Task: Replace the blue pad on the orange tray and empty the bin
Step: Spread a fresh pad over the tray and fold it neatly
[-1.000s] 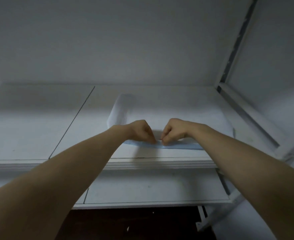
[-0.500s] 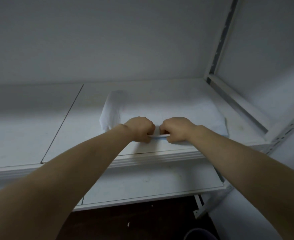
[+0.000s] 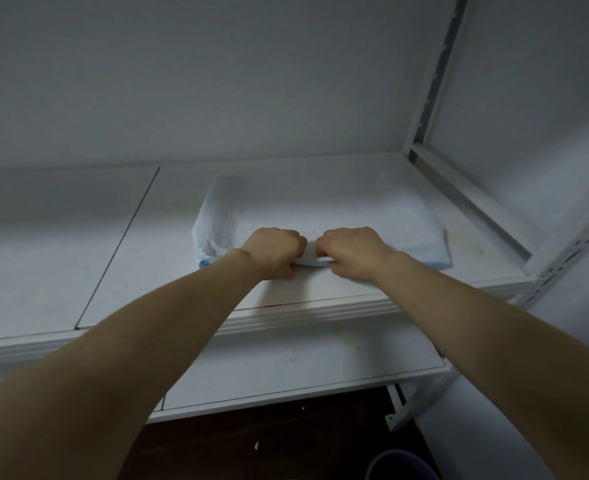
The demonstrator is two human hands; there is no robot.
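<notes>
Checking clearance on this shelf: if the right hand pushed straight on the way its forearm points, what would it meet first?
The right hand grips the near edge of the folded pad, so it would push into that pad; behind it, probably the back wall.

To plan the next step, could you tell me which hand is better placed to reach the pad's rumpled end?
Probably left: the left hand grips the pad nearest that end; the right hand grips it farther along.
</notes>
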